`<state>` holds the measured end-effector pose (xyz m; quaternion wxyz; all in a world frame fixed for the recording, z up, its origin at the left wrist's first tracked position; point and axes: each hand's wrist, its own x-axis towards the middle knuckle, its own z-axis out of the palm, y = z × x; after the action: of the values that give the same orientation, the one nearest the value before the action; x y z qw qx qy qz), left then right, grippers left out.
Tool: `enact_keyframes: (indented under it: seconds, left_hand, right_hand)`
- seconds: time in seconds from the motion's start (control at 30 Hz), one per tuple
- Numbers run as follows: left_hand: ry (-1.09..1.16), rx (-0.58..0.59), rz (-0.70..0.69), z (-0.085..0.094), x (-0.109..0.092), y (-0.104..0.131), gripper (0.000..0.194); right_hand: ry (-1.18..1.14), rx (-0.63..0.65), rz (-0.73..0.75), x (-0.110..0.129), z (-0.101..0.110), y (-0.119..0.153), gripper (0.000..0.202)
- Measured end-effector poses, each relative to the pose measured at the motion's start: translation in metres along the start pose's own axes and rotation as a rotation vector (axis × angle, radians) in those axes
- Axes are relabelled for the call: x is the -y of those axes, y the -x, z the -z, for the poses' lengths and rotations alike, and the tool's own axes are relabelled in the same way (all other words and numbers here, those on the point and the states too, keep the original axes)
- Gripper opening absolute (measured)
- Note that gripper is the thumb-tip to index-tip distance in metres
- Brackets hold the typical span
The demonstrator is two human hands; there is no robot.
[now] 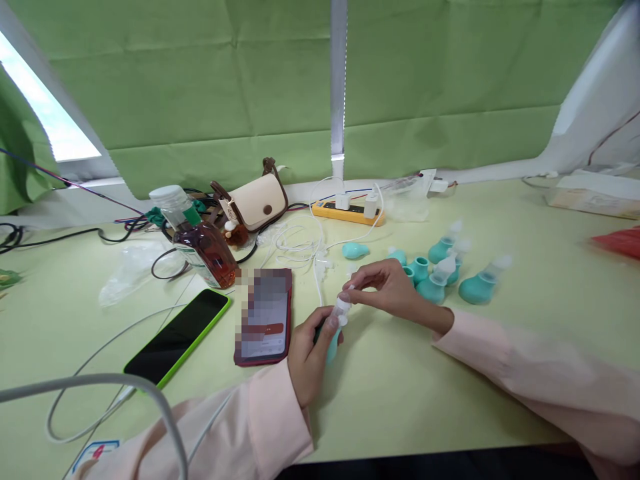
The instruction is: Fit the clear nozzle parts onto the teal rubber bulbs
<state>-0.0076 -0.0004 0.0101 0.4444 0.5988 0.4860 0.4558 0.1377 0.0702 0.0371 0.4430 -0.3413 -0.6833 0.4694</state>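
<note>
Near the front middle of the table, my left hand (pixel 313 350) is closed around a teal squeeze bulb (pixel 333 347) with a clear and white top (pixel 342 307), held tilted. My right hand (pixel 383 287) pinches at the tip of that top; whatever small part lies between its fingertips is mostly hidden. Behind and right of my right hand stand several teal bulbs with translucent tips, such as the one at the right (pixel 477 288). An open teal bulb (pixel 420 269) without a tip is among them. Another teal bulb (pixel 354 251) lies on its side farther back.
A red-cased phone (pixel 265 320) and a green-cased phone (pixel 177 340) lie left of my hands. Behind them are a bottle of dark liquid (pixel 205 250), a cream bag (pixel 260 203) and a yellow power strip (pixel 350 212). White cables cross the table (pixel 390 400); a grey cable arches at front left.
</note>
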Motion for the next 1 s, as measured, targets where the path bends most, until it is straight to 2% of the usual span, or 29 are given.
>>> enact_keyframes:
  seconds: [0.17,0.27,0.5,0.77,0.9,1.0]
  left_hand:
    - [0.021,-0.006,-0.008,-0.001,0.001,0.001,0.024]
    - [0.071,-0.003,-0.001,-0.001,0.001,0.002,0.025]
    - [0.266,0.029,0.034,-0.002,0.0,0.003,0.024]
    - [0.39,0.056,0.093,-0.003,0.0,0.002,0.02]
    - [0.344,0.008,0.017,-0.003,0.001,0.006,0.022]
    - [0.225,-0.024,-0.066,-0.003,0.001,0.009,0.025]
  right_hand:
    - [-0.133,-0.193,-0.052,-0.007,-0.023,0.012,0.014]
    - [-0.137,-0.239,-0.034,-0.006,-0.034,0.02,0.017]
    - [-0.172,-0.118,-0.003,-0.008,-0.036,0.028,0.025]
    - [-0.294,0.035,-0.06,-0.007,-0.032,0.027,0.027]
    - [-0.355,0.085,-0.052,0.002,-0.038,0.032,0.025]
    - [-0.271,0.004,0.026,0.005,-0.042,0.037,0.019]
